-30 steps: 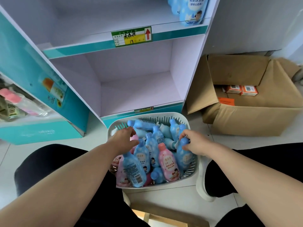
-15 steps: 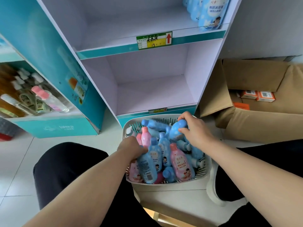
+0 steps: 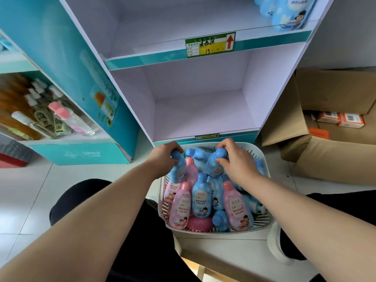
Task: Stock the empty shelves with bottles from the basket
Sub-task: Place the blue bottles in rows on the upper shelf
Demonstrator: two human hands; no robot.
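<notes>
1. the left hand (image 3: 164, 157) is clamping its curled fingers round the cap end of the left bottle (image 3: 179, 168), a blue one, whose body is slanting down from the palm toward the person.
2. the right hand (image 3: 237, 162) is gripping the right bottle (image 3: 214, 164), also blue. its fingers are hooking over the cap on the far side and its thumb is pressing the near side, so the bottle is standing nearly upright under the palm.
3. both hands are working near each other, and a pink bottle (image 3: 191, 169) is poking up between them.
4. both hands are hovering over the far end of the basket (image 3: 223, 234), with its rim running on to the right of the right hand.
5. below both wrists, toward the person, the pile (image 3: 201, 198) of pink and blue bottles is lying packed together, most labels facing up.
6. just beyond the knuckles of both hands, the bottom shelf (image 3: 203, 117) is opening up, its front edge sitting right behind the fingers.
7. high above the hands, a tag (image 3: 209, 44) with a red arrow is hanging on the next shelf's edge.
8. up and to the right of the right hand, the top bottles (image 3: 289, 15) are standing on that shelf.
9. well out to the right of the right hand, a box (image 3: 333, 92) is lying open, with orange cartons (image 3: 351, 120) showing inside.
10. off to the left of the left hand, a teal rack (image 3: 85, 153) is holding clear and amber bottles.
</notes>
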